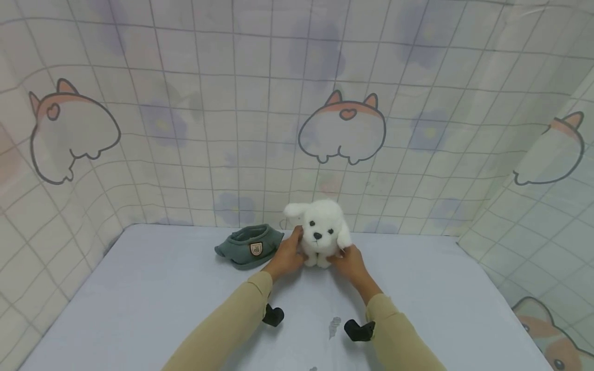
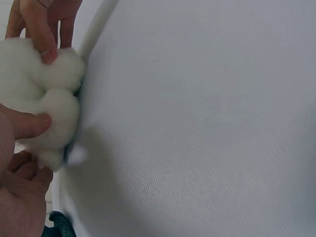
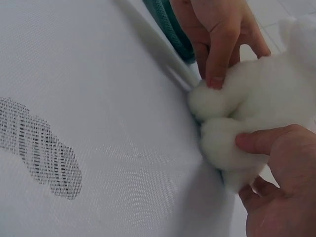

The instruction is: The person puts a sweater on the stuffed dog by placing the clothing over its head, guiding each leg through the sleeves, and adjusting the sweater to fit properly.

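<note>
A white plush dog (image 1: 320,226) sits upright on the table near its back edge, facing the head camera. My left hand (image 1: 289,253) grips it low on the left side, the thumb pressing a front paw (image 2: 61,116) in the left wrist view. On the other side my right hand (image 1: 349,263) holds it, with the thumb on the other paw (image 3: 224,140) in the right wrist view. Fingers of both hands curl behind the body, partly hidden by the fur. Just left of my left hand lies a green-grey garment (image 1: 250,247) with a small badge on its front.
The white table (image 1: 162,299) has a worn dark patch (image 1: 334,327) near the front. Behind it hangs a checked curtain (image 1: 260,129) with corgi prints, folding round both sides. Black wrist mounts (image 1: 359,331) stick out under the sleeves.
</note>
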`<state>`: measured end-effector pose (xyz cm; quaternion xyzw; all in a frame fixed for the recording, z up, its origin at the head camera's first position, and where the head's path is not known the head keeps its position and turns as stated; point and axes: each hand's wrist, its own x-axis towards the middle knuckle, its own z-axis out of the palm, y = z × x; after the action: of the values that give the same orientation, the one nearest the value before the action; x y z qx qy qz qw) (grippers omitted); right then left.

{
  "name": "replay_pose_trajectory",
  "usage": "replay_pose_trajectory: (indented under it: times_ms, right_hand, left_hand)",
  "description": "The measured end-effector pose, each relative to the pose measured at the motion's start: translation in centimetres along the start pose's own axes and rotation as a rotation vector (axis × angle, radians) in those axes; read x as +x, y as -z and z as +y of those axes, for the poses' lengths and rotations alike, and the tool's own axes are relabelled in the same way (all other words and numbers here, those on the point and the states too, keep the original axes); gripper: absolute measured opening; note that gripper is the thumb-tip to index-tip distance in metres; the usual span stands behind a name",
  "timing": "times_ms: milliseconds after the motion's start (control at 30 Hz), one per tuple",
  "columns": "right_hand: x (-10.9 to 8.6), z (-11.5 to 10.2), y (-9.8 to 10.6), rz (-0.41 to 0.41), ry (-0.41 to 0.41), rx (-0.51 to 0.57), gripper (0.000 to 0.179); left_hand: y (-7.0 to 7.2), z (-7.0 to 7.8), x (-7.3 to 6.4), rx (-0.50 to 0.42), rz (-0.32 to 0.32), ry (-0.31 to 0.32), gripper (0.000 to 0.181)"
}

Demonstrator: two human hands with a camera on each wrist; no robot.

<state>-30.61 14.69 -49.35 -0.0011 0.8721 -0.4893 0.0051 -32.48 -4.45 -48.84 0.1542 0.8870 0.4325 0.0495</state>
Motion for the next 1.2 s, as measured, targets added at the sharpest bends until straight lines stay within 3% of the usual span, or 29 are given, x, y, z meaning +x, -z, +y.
replay_pose_trajectory:
  times_ms: [633, 933, 1200]
  right_hand:
    - [-1.7, 0.1, 0.6, 0.005, 0.067, -0.067, 0.065]
    - [-2.8, 0.1, 0.8, 0.03, 0.095, -0.058, 0.066]
    - [-3.9, -0.5, 1.0, 0.039, 0.147, -0.045, 0.069]
  left_hand:
    - [0.7, 0.7, -1.8, 0.001, -0.037, 0.002, 0.077]
    - [1.1, 1.0, -3.1, 0.021, -0.018, -0.067, 0.072]
    - [2.0, 1.0, -4.7, -0.07, -0.036, -0.078, 0.069]
